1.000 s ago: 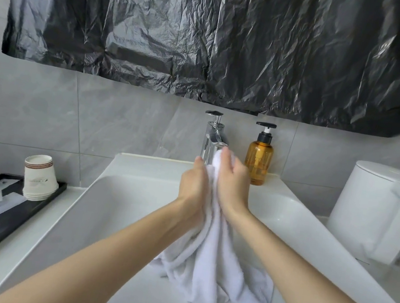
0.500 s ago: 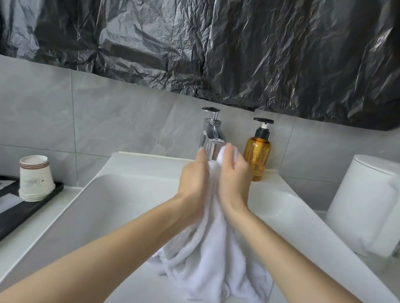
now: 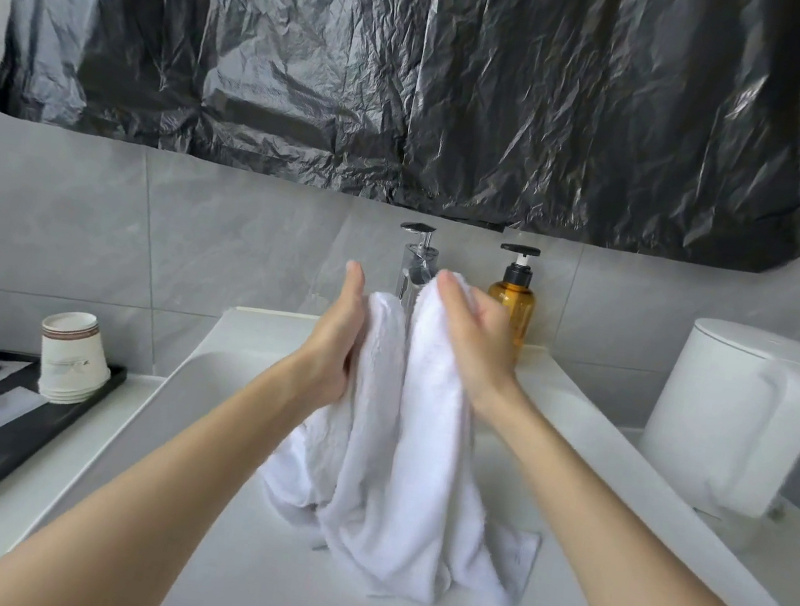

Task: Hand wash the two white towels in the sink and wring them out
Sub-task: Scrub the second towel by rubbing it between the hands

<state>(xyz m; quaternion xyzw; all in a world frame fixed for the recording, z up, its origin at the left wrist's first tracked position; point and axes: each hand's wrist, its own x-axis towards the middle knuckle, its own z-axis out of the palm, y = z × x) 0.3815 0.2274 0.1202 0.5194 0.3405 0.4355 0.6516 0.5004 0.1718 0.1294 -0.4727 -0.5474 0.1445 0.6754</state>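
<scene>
1. White towel (image 3: pixel 395 458) hangs bunched between the two hands above the sink (image 3: pixel 216 405). Its upper part is lifted in front of the faucet (image 3: pixel 416 264), and its lower folds rest in a heap on the basin floor.
2. Whether the cloth is one towel or two pressed together cannot be told; two raised folds show, one at each hand, with a narrow gap between them.
3. The left hand (image 3: pixel 335 340) holds the left fold against its palm. Its back faces the camera and one finger points straight up past the cloth. The rest of its fingers are hidden behind the fold.
4. The right hand (image 3: pixel 472 344) grips the taller right fold, with its fingers (image 3: pixel 448 281) curled over the top edge of the cloth.
5. The hands are near each other but not touching, and both forearms reach in from the lower corners.
6. An amber soap bottle (image 3: pixel 512 299) with a black pump stands just right of the faucet, on the ledge behind the basin.
7. On the counter to the left, a stack of paper cups (image 3: pixel 70 357) sits on a black tray (image 3: pixel 5 430) beside some flat packets.
8. A white lidded container (image 3: pixel 738 421) stands at the right, and a crinkled black plastic sheet (image 3: pixel 422 72) covers the wall above.
</scene>
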